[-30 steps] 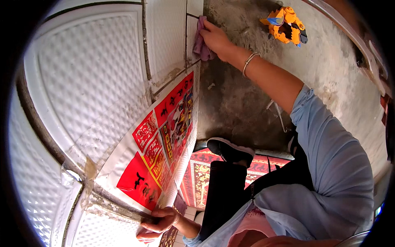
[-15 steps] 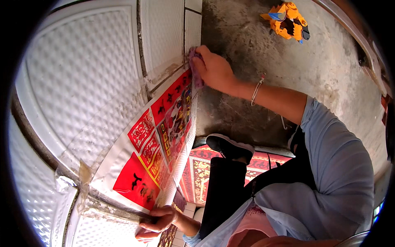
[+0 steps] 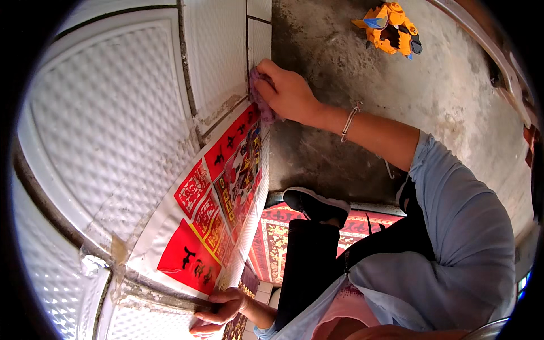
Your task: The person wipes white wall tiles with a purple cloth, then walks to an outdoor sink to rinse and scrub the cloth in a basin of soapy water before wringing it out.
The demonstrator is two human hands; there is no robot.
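Observation:
My right hand (image 3: pixel 288 93) is closed round a crumpled purple cloth (image 3: pixel 261 105), pressed to the white tiled wall at the far end of a poster. The poster (image 3: pixel 187 256) is red with black characters, yellow bands and a coloured picture, and it lies flat against the tiles. By its near lower corner is my left hand (image 3: pixel 222 311), fingers loosely stretched against the wall and holding nothing that I can see.
Textured white tiles (image 3: pixel 107 113) with dirty grout lines cover the wall. An orange toy (image 3: pixel 391 28) with blue and black parts lies on the concrete floor (image 3: pixel 447 96). Below my black shoe (image 3: pixel 316 205) is a red patterned mat (image 3: pixel 277 238). Torn brown tape (image 3: pixel 119 249) clings near the poster.
My right hand and the cloth have shifted slightly left along the poster's far end. My left hand stays by the near corner. The view has moved a little.

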